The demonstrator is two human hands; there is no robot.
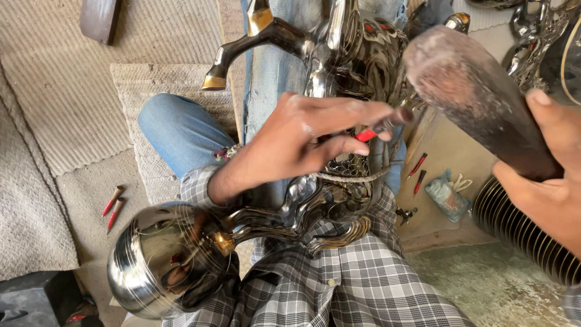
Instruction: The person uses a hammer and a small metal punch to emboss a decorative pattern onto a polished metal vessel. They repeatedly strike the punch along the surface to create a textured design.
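Note:
A shiny dark metal horse figure (339, 54) with brass-tipped hooves lies across my lap. My left hand (302, 139) rests on its body and pinches a small red-handled punch tool (378, 129) against the engraved metal. My right hand (548, 181) grips the handle of a worn wooden mallet (472, 91), raised above and to the right of the punch. A polished round metal base (163, 260) sits at the lower left, joined to the figure.
Two red-tipped punches (112, 206) lie on the floor mat at left, and others (417, 172) lie on a board at right beside a small plastic bag (446, 194). A ribbed metal piece (520, 227) sits at the right. More metal figures (535, 36) stand at the top right.

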